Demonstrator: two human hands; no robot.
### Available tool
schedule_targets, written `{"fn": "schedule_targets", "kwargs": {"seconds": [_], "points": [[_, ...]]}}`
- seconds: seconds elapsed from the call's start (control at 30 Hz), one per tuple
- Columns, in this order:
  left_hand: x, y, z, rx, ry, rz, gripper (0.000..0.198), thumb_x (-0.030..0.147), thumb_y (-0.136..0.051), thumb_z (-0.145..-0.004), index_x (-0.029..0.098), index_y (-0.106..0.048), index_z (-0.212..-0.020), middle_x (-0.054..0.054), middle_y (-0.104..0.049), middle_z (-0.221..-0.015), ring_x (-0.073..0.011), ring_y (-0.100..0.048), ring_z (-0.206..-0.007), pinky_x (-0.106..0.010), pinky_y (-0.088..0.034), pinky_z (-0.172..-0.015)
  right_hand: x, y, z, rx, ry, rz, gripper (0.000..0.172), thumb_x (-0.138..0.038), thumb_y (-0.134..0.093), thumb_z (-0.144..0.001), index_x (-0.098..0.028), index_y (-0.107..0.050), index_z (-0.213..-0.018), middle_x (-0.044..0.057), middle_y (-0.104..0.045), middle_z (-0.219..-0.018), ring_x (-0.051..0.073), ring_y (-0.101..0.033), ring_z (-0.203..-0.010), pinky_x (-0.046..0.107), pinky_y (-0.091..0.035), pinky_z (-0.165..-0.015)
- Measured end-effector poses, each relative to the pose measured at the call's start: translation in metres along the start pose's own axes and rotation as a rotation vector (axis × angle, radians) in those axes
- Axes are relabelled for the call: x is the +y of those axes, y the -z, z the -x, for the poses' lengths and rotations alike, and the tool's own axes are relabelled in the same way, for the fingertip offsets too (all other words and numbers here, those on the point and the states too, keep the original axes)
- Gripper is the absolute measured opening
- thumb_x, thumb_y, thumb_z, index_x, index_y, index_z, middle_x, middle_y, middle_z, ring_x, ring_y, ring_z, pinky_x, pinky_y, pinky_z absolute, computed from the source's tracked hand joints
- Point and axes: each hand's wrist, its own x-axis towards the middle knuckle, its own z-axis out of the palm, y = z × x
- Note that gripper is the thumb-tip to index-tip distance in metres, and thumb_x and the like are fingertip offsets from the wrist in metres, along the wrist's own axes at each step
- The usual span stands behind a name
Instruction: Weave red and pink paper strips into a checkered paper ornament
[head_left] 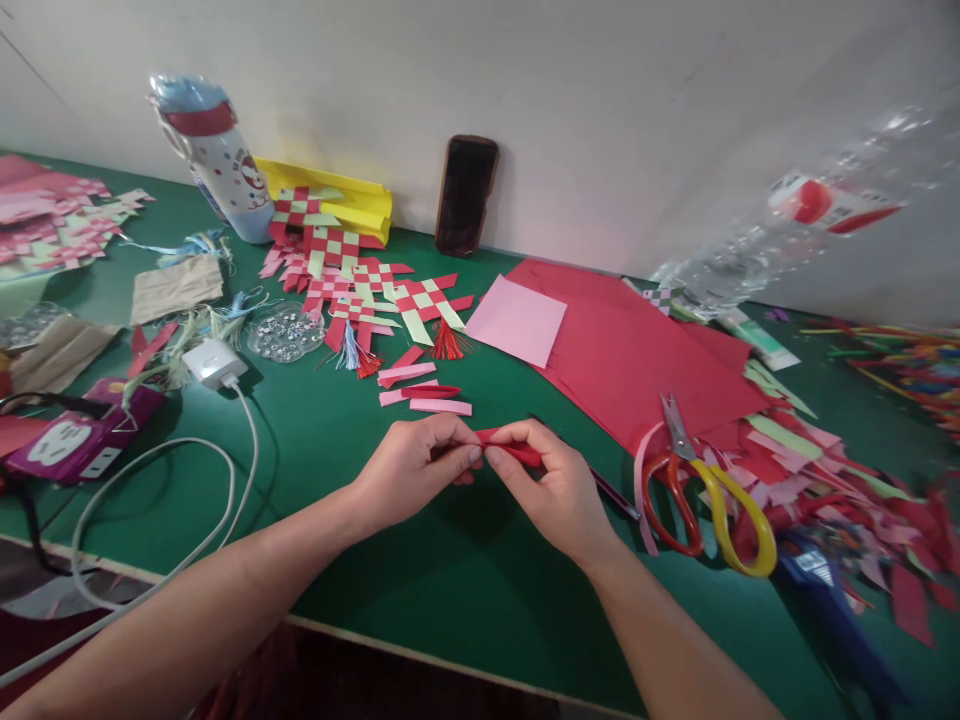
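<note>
Between the fingertips of both hands is a red paper strip [517,452], held just above the green table. My left hand [420,465] pinches its left end, and my right hand [553,478] grips it from the right. Fingers cover much of the strip. Just beyond the hands lie several folded pink strips [441,407] and a red strip [431,392]. A thin dark pen-like rod [615,495] lies partly under my right hand. Scissors [679,430] with one red and one yellow handle loop rest to the right of it.
Woven paper fish [424,300] with tassels lie behind the strips. Red sheets [637,350] and a pink square [517,320] are at right, near paper scraps [817,470]. A phone [466,195] leans on the wall. At left are a bottle [217,160], power strip [82,435] and white cable [247,440].
</note>
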Motion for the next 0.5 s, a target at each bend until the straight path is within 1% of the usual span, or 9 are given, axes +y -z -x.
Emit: {"fn": "schedule_targets", "kwargs": {"seconds": [0.13, 0.2, 0.3, 0.37, 0.5], "points": [[0.001, 0.002, 0.000, 0.036, -0.029, -0.021, 0.015, 0.029, -0.060, -0.089, 0.016, -0.065, -0.084, 0.000, -0.069, -0.074, -0.0108, -0.068, -0.066, -0.020, -0.053, -0.064, 0.004, 0.006, -0.001, 0.074, -0.023, 0.015, 0.017, -0.038, -0.064, -0.087, -0.021, -0.064, -0.085, -0.002, -0.062, -0.071, 0.011, -0.054, -0.060, 0.023, -0.045, -0.058], [0.003, 0.003, 0.000, 0.062, -0.044, -0.033, 0.015, 0.029, -0.060, -0.089, 0.016, -0.065, -0.084, 0.000, -0.069, -0.073, -0.0108, -0.068, -0.066, -0.020, -0.053, -0.064, 0.006, 0.010, -0.002, 0.094, -0.044, -0.005, 0.019, -0.040, -0.064, -0.087, -0.021, -0.064, -0.083, -0.002, -0.059, -0.069, 0.011, -0.051, -0.060, 0.024, -0.043, -0.057], [0.004, 0.005, -0.001, 0.091, -0.058, -0.042, 0.014, 0.028, -0.060, -0.088, 0.016, -0.065, -0.083, 0.000, -0.069, -0.071, -0.0106, -0.067, -0.064, -0.020, -0.052, -0.063, 0.007, 0.014, -0.003, 0.103, -0.077, -0.036, 0.021, -0.042, -0.065, -0.086, -0.021, -0.064, -0.083, -0.002, -0.058, -0.070, 0.011, -0.051, -0.062, 0.024, -0.043, -0.059], [0.004, 0.005, -0.001, 0.097, -0.066, -0.057, 0.014, 0.027, -0.060, -0.088, 0.016, -0.066, -0.083, 0.001, -0.069, -0.069, -0.0105, -0.067, -0.064, -0.020, -0.052, -0.063, 0.005, 0.014, -0.004, 0.080, -0.112, -0.085, 0.023, -0.043, -0.066, -0.084, -0.021, -0.065, -0.088, -0.001, -0.060, -0.072, 0.012, -0.052, -0.062, 0.025, -0.044, -0.059], [0.002, 0.003, -0.001, 0.078, -0.077, -0.051, 0.014, 0.028, -0.060, -0.089, 0.017, -0.065, -0.084, 0.001, -0.069, -0.074, -0.0104, -0.068, -0.066, -0.019, -0.053, -0.064, -0.003, 0.011, -0.005, -0.031, -0.187, -0.197, 0.032, -0.045, -0.070, -0.079, -0.020, -0.064, -0.099, 0.000, -0.063, -0.076, 0.012, -0.053, -0.060, 0.025, -0.045, -0.056]]}}
